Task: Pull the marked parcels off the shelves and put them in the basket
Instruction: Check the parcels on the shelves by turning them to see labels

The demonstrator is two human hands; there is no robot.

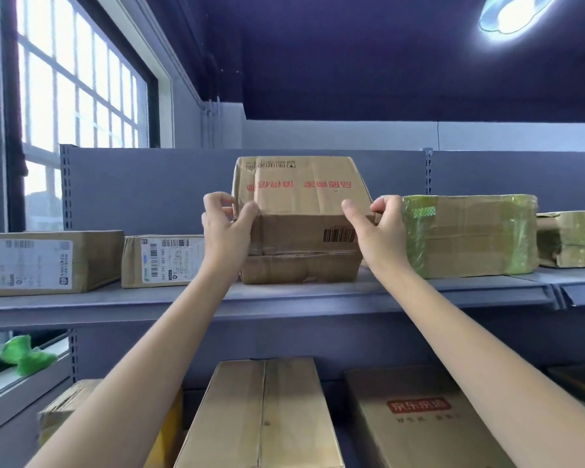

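- In the centre of the frame a brown parcel (301, 211) with red print and a barcode label sits on top of a flatter, crumpled box (299, 266) on the grey upper shelf (217, 295); its top leans away toward the shelf's back panel
- The left hand (225, 224) grips the parcel's left front corner; thumb on the front face, fingers (217, 201) curled round the side
- The right hand (382, 224) grips the right front corner; thumb on the front face, fingers curled behind the edge
- At left centre two labelled cartons (51, 261) stand side by side on the same shelf; at right centre a box wrapped in green tape (470, 234) stands just beside the right hand
- Along the bottom of the frame more cartons (260, 413) lie on the lower shelf; a ceiling lamp (510, 11) glows in the upper right
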